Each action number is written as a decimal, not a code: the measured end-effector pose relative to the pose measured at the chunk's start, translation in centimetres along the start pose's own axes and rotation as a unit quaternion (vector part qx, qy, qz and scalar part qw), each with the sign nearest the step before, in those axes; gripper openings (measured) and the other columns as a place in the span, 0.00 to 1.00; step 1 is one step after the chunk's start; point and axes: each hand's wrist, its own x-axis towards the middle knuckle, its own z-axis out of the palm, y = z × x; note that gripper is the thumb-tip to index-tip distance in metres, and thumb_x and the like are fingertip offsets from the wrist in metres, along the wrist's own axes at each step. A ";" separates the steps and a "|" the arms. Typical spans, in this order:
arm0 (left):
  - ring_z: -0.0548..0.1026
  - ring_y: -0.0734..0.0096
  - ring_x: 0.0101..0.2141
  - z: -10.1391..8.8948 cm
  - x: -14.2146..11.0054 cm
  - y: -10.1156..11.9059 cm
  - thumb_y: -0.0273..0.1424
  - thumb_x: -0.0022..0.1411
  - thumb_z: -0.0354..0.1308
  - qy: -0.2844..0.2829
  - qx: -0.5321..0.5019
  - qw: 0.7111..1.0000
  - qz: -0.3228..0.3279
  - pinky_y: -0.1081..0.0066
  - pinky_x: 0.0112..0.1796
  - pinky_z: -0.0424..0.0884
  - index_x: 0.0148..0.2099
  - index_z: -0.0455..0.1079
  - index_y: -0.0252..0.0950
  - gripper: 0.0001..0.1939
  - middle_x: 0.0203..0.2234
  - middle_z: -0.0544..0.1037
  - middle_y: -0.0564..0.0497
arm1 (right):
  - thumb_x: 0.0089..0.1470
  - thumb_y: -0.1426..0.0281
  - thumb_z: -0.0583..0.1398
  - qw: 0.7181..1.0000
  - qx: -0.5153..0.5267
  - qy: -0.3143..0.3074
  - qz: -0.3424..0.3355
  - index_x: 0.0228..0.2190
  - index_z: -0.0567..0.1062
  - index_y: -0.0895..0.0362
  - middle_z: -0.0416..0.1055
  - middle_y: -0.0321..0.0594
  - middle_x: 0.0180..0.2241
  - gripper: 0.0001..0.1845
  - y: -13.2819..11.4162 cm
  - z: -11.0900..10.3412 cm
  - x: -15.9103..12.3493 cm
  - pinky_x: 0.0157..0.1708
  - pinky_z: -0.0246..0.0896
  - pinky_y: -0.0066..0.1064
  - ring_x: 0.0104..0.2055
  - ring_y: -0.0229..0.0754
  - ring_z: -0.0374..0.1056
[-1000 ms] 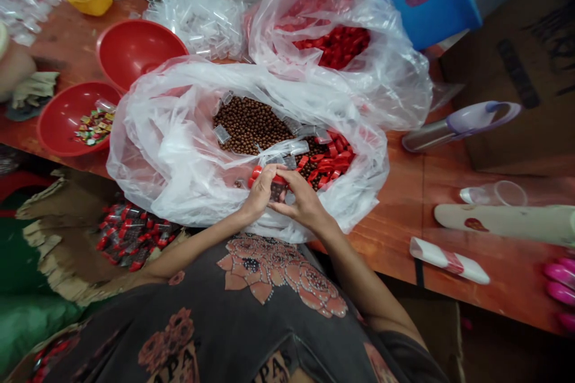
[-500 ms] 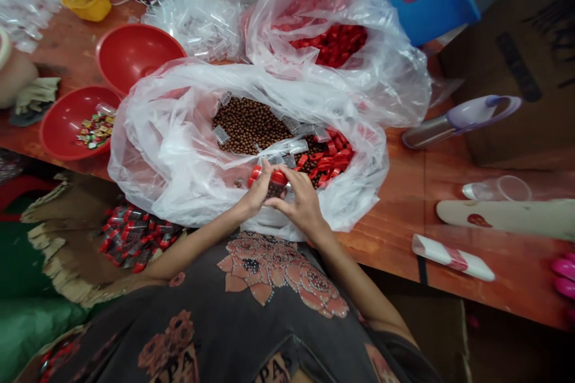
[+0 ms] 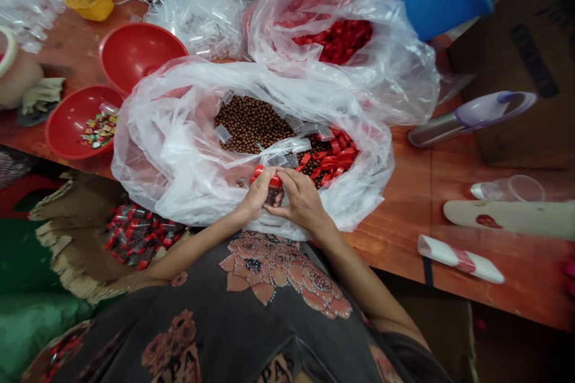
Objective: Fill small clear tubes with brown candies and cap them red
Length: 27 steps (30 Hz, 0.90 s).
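My left hand [image 3: 257, 194] and my right hand [image 3: 300, 200] meet at the near rim of a big clear plastic bag [image 3: 171, 149]. Together they pinch a small clear tube with a red cap [image 3: 274, 184], filled with something dark. Inside the bag lie brown beads [image 3: 251, 122], loose red caps [image 3: 335, 158] and a few empty clear tubes [image 3: 294, 146]. Both hands have their fingers closed round the tube; the right hand's fingertips rest on its cap.
A second bag of red caps [image 3: 341, 39] stands behind. Two red bowls [image 3: 135, 51] [image 3: 72, 119] are at the left, one with small wrapped pieces. A pile of empty clear tubes [image 3: 197, 18], a yellow tub [image 3: 90, 0], a purple-topped flask [image 3: 467, 116], and capped tubes in a box [image 3: 139, 233] below the table edge.
The red cap now sits on the tube between my fingers, and my hands have closed tighter around it. The view has shifted slightly.
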 end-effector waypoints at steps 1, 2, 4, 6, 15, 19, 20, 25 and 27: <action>0.60 0.76 0.13 0.0 0.0 -0.2 0.46 0.66 0.42 -0.002 0.000 1.000 -0.006 0.76 0.17 0.57 0.50 0.66 0.37 0.23 0.13 0.62 0.58 | 0.53 0.56 0.63 1.000 -0.004 -0.005 -0.007 0.61 0.57 0.60 0.68 0.57 0.54 0.40 0.2 0.1 -0.1 0.52 0.63 0.48 0.56 0.58 0.65; 0.60 0.76 0.13 0.1 -0.1 -0.5 0.47 0.66 0.42 -0.004 0.002 1.000 -0.008 0.76 0.17 0.57 0.49 0.67 0.37 0.23 0.13 0.62 0.58 | 0.53 0.56 0.62 1.000 -0.007 -0.011 -0.011 0.60 0.59 0.60 0.68 0.57 0.54 0.39 0.3 0.2 -0.3 0.51 0.63 0.48 0.55 0.58 0.66; 0.61 0.75 0.14 -0.1 -0.2 -0.9 0.46 0.67 0.41 -0.011 0.016 1.000 -0.003 0.76 0.17 0.57 0.49 0.67 0.37 0.23 0.13 0.62 0.58 | 0.53 0.54 0.62 1.000 -0.006 -0.027 -0.008 0.59 0.61 0.59 0.70 0.56 0.53 0.38 0.5 0.4 -0.5 0.50 0.62 0.49 0.54 0.58 0.67; 0.63 0.74 0.15 -0.6 -0.2 -0.8 0.45 0.67 0.39 -0.023 0.065 0.998 0.005 0.75 0.18 0.60 0.48 0.67 0.37 0.23 0.15 0.65 0.56 | 0.52 0.51 0.61 0.999 -0.001 -0.032 0.006 0.58 0.63 0.59 0.70 0.56 0.52 0.38 0.5 0.6 -0.9 0.50 0.62 0.49 0.53 0.58 0.67; 0.72 0.61 0.41 -4.3 4.6 6.1 0.36 0.65 0.53 0.039 0.601 0.767 0.221 0.63 0.46 0.65 0.44 0.75 0.36 0.12 0.38 0.76 0.45 | 0.50 0.43 0.61 0.984 0.030 -0.151 0.094 0.59 0.64 0.56 0.67 0.54 0.52 0.43 -0.9 -0.6 -2.1 0.51 0.62 0.50 0.53 0.58 0.63; 0.71 0.56 0.42 -4.0 7.4 4.7 0.36 0.60 0.62 -0.002 0.682 0.702 0.207 0.61 0.46 0.65 0.42 0.75 0.33 0.12 0.36 0.76 0.43 | 0.64 0.58 0.53 0.985 0.028 -0.105 0.137 0.53 0.70 0.55 0.72 0.50 0.46 0.21 1.4 -1.4 -1.4 0.49 0.64 0.45 0.47 0.52 0.66; 0.71 0.56 0.42 -3.9 7.6 4.1 0.36 0.58 0.63 -0.010 0.684 0.699 0.210 0.62 0.46 0.65 0.42 0.75 0.34 0.12 0.36 0.76 0.44 | 0.66 0.63 0.50 0.983 0.018 -0.087 0.161 0.51 0.72 0.56 0.73 0.50 0.44 0.18 2.3 -1.5 -1.1 0.48 0.64 0.44 0.46 0.51 0.67; 0.73 0.63 0.38 -4.1 7.3 3.9 0.35 0.57 0.64 -0.008 0.607 0.756 0.244 0.67 0.40 0.66 0.42 0.73 0.36 0.12 0.35 0.78 0.48 | 0.65 0.66 0.49 0.953 -0.092 -0.070 0.278 0.53 0.71 0.59 0.71 0.52 0.43 0.20 5.9 -2.1 0.7 0.41 0.65 0.38 0.42 0.50 0.69; 0.74 0.67 0.35 -5.3 7.6 5.2 0.35 0.57 0.64 0.029 0.542 0.805 0.238 0.70 0.37 0.67 0.42 0.74 0.36 0.11 0.34 0.79 0.50 | 0.65 0.62 0.51 0.937 -0.128 -0.108 0.305 0.56 0.69 0.55 0.72 0.50 0.43 0.22 6.1 -2.1 1.3 0.36 0.63 0.36 0.40 0.50 0.70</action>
